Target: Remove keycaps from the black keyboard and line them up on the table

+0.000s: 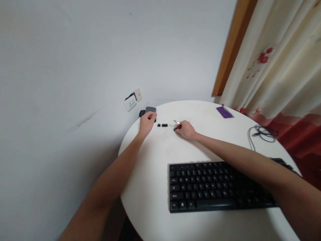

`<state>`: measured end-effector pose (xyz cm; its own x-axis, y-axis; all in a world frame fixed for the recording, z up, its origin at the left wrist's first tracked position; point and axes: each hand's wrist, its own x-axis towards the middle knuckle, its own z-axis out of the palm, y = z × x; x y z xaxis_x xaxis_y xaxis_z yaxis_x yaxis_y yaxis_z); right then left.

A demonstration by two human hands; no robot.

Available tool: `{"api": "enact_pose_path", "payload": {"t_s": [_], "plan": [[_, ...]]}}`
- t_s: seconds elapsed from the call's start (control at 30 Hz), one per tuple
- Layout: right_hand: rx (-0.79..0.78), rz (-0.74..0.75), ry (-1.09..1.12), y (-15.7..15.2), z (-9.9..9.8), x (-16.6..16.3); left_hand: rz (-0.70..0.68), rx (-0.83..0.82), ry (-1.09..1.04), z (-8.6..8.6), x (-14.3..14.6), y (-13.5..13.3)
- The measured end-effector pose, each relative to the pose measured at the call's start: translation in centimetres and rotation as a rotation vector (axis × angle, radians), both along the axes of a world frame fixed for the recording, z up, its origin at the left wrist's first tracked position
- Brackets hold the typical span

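Observation:
My left hand (146,123) is at the far left edge of the table, its fingers pinched together in front of a small grey box (150,109). Whatever the pinch holds, if anything, is hidden. A slim silver tool (177,122), pen-like or tweezer-like, sticks out of my closed right hand (186,129). By the fingertips of that hand is a small black keycap (175,129), touched or pinched; I cannot tell which. Between both hands, a single black keycap (158,125) and a close group of keycaps (165,125) lie in a row on the white table.
A black keyboard (203,185) lies near me, partly under my right forearm. A coiled black cable (265,134) and a purple pouch-like item (225,112) are on the right. The wall with a socket (130,103) borders the left, and a curtain (271,67) the right.

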<state>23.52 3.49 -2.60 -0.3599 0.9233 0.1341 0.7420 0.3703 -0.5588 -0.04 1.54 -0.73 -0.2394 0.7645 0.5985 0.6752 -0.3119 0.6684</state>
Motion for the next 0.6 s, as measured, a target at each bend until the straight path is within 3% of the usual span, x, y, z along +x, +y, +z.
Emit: {"api": "enact_pose_path", "payload": {"t_s": [0.13, 0.2, 0.6], "plan": [[0.0, -0.005, -0.004, 1.2, -0.2, -1.6, 0.001, -0.056, 0.399, -0.9, 0.2, -0.2], [-0.001, -0.008, -0.009, 1.6, -0.2, -2.1, 0.009, -0.104, 0.496, -1.2, 0.9, -0.4], [0.009, -0.004, -0.046, 2.8, -0.5, -3.5, 0.045, -0.178, 0.605, -2.2, 2.4, -0.5]]}}
